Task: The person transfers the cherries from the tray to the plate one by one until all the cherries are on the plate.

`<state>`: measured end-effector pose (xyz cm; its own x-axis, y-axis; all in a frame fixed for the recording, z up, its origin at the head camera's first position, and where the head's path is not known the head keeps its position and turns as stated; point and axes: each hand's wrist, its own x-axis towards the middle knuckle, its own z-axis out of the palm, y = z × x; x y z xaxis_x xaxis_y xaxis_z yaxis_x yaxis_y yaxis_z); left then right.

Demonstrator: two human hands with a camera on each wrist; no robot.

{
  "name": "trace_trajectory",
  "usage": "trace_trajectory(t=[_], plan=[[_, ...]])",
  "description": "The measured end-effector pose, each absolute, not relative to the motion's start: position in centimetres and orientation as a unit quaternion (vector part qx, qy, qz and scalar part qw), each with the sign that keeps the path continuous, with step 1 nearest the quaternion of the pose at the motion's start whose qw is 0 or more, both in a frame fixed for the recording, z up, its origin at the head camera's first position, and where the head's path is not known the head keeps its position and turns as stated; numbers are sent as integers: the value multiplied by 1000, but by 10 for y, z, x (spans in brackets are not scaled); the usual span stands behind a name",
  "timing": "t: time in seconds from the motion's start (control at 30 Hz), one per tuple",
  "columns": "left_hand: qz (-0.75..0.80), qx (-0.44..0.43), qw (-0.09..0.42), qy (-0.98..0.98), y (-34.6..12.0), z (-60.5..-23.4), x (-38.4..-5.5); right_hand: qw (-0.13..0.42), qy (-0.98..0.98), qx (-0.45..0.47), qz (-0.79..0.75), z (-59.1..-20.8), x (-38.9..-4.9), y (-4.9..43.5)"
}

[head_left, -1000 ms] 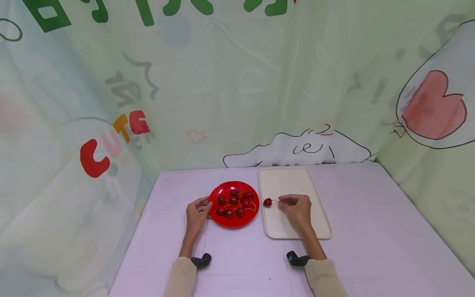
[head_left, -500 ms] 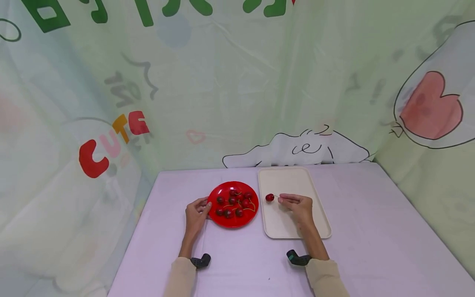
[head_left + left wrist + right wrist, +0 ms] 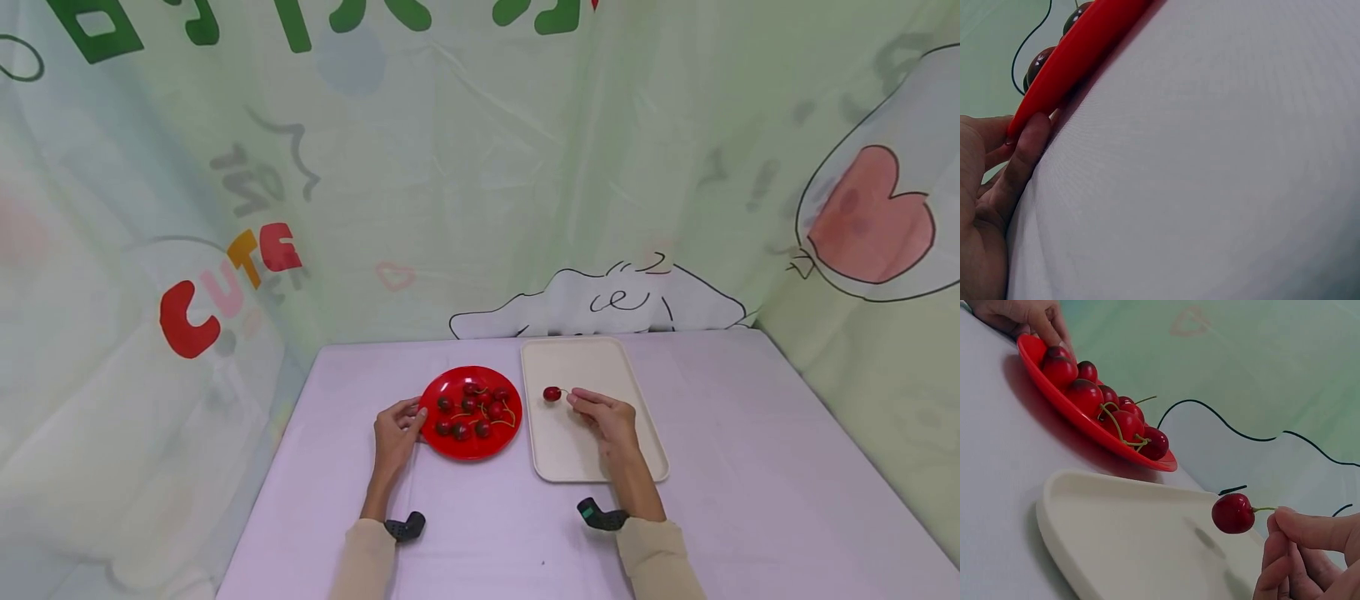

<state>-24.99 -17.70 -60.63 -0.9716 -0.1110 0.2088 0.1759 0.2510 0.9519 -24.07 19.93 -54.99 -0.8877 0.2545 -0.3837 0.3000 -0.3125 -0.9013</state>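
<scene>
My right hand (image 3: 611, 421) pinches a dark red cherry (image 3: 1233, 513) by its green stem, the fruit held above the cream tray (image 3: 570, 458). In the right wrist view a shadow of the cherry falls on the tray's surface, so the two are apart. At the left, my left hand (image 3: 396, 429) grips the rim of a red plate (image 3: 471, 451), thumb on top and fingers underneath, as the left wrist view (image 3: 1022, 150) also shows. Several cherries (image 3: 1124, 424) with green stems lie on that plate, which stands beside the tray.
A pale lilac cloth (image 3: 487, 533) covers the table. Behind and at both sides hangs a printed curtain (image 3: 480, 183) close to the table's back edge. Black devices are strapped at both wrists.
My right hand has carried the cherry a little rightward and up, from the tray's left edge to over its inside. The left hand keeps its grip on the plate.
</scene>
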Motion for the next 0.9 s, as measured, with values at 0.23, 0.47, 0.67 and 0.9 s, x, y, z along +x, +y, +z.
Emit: trace_trajectory(t=[0.23, 0.47, 0.67, 0.9], plan=[[-607, -28, 122, -785, -177, -606, -250, 17, 561, 245, -791, -549, -242, 201], [-604, -10, 111, -789, -176, -605, -250, 25, 552, 246, -797, -547, -242, 200], [-607, -8, 109, -787, -176, -607, -251, 33, 527, 250, -811, -546, -243, 204], [-610, -11, 111, -784, -177, -608, -250, 43, 500, 255, -826, -549, -247, 206]])
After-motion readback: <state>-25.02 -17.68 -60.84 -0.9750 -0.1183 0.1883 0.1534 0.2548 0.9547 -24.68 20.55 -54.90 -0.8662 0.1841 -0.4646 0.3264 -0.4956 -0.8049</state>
